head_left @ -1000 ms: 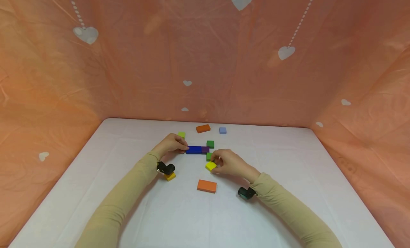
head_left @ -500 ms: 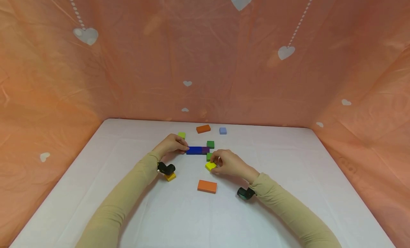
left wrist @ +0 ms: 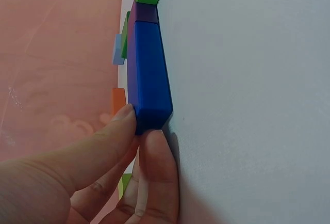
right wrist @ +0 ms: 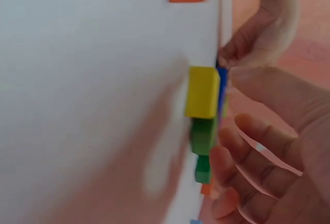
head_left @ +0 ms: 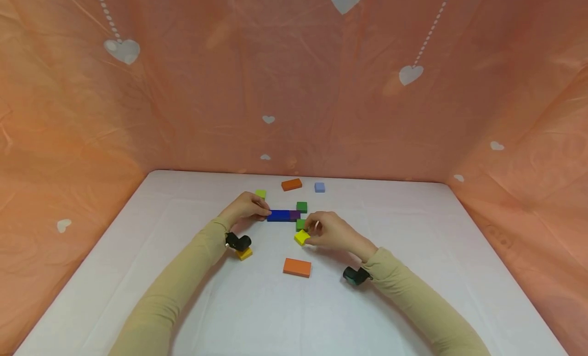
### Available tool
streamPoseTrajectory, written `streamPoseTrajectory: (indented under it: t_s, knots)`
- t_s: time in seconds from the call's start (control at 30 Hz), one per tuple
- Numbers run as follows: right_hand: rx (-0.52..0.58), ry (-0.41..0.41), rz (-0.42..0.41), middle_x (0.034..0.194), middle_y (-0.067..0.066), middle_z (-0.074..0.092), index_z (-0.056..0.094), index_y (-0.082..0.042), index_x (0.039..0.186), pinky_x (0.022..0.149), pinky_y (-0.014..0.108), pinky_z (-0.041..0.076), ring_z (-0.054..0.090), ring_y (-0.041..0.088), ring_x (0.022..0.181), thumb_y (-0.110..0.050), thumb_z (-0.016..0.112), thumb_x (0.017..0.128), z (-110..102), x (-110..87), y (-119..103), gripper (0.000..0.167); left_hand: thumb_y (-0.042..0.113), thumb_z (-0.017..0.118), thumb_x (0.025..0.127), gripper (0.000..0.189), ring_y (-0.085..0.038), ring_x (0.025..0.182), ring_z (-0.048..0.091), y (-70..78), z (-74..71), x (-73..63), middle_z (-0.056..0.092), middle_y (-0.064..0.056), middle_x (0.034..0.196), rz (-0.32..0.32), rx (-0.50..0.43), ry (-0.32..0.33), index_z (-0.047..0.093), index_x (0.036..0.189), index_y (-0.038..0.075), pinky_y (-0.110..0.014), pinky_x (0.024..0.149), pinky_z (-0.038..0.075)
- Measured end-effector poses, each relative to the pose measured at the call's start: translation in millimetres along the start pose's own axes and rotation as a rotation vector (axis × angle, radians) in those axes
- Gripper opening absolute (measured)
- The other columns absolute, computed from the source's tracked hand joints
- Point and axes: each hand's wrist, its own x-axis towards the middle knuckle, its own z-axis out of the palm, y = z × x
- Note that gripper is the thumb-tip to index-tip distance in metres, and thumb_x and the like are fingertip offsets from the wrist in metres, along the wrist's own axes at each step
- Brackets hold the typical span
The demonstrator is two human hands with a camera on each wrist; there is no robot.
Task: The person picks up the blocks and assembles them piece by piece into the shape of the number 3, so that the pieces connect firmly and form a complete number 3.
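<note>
My left hand [head_left: 244, 208] pinches the left end of a long blue block [head_left: 278, 216], its thumb [left wrist: 121, 121] at the corner in the left wrist view. A small purple block [head_left: 295, 216] sits end to end with the blue one. Green blocks lie on either side of the purple: a far green block [head_left: 301, 207] and a near green block [head_left: 300, 225]. Just in front of the near one lies a yellow block [head_left: 301, 237], turned at an angle. My right hand [head_left: 334, 231] hovers beside the yellow block; the right wrist view shows its fingers apart from it.
An orange block [head_left: 297, 267] lies nearer me, and an amber block [head_left: 244, 254] is partly hidden by my left wrist camera. Farther back are another orange block [head_left: 291, 185], a light blue block [head_left: 319, 187] and a lime block [head_left: 260, 193] behind my left hand.
My right hand has let go of the yellow block and moved up slightly, its fingers spreading. The left hand and the blocks stay nearly the same.
</note>
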Motion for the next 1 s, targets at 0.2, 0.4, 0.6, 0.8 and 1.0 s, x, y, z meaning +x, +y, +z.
streamPoseTrajectory:
  t_s: [0.2, 0.4, 0.6, 0.8, 1.0]
  knots:
    - [0.017, 0.027, -0.043, 0.095, 0.004, 0.064, 0.066, -0.002, 0.107, 0.069, 0.027, 0.051, 0.057, 0.018, 0.084, -0.017, 0.078, 0.081, -16, -6.2, -1, 0.033, 0.005, 0.071, 0.086, 0.019, -0.015, 0.07, 0.062, 0.0, -1.2, -1.2, 0.065, -0.011, 0.089, -0.001, 0.001, -0.002, 0.067, 0.102, -0.005, -0.027, 0.071, 0.056]
    - [0.036, 0.045, -0.059, 0.103, 0.01, 0.066, 0.064, 0.0, 0.113, 0.074, 0.037, 0.054, 0.06, 0.022, 0.087, -0.018, 0.078, 0.082, -27, -12.8, -8, 0.039, 0.005, 0.071, 0.086, 0.019, -0.014, 0.069, 0.062, -2.4, -1.2, 0.6, 0.064, -0.01, 0.089, -0.002, -0.004, -0.001, 0.067, 0.102, -0.005, -0.025, 0.069, 0.056]
    - [0.086, 0.041, -0.063, 0.108, 0.013, 0.065, 0.063, 0.001, 0.117, 0.081, 0.042, 0.052, 0.061, 0.027, 0.094, -0.016, 0.078, 0.081, -28, -20.4, -14, 0.043, 0.006, 0.07, 0.087, 0.02, -0.014, 0.069, 0.061, -2.7, -0.2, 1.5, 0.065, -0.012, 0.09, 0.007, 0.013, 0.001, 0.067, 0.102, -0.007, -0.024, 0.068, 0.055]
    - [0.123, -0.001, -0.078, 0.111, 0.011, 0.065, 0.062, 0.0, 0.118, 0.084, 0.041, 0.051, 0.06, 0.027, 0.097, -0.015, 0.077, 0.082, -16, -25.3, -18, 0.041, 0.007, 0.069, 0.088, 0.02, -0.014, 0.069, 0.061, -1.5, 0.1, 0.6, 0.064, -0.012, 0.091, 0.005, 0.033, 0.004, 0.067, 0.103, -0.006, -0.024, 0.069, 0.055]
    - [0.16, -0.055, -0.094, 0.109, 0.01, 0.066, 0.063, 0.001, 0.116, 0.084, 0.042, 0.051, 0.06, 0.028, 0.098, -0.013, 0.078, 0.08, -2, -26.0, -27, 0.042, 0.006, 0.069, 0.088, 0.02, -0.015, 0.069, 0.061, -0.5, 1.1, 0.6, 0.064, -0.012, 0.092, 0.011, 0.029, 0.003, 0.067, 0.103, -0.006, -0.024, 0.069, 0.055]
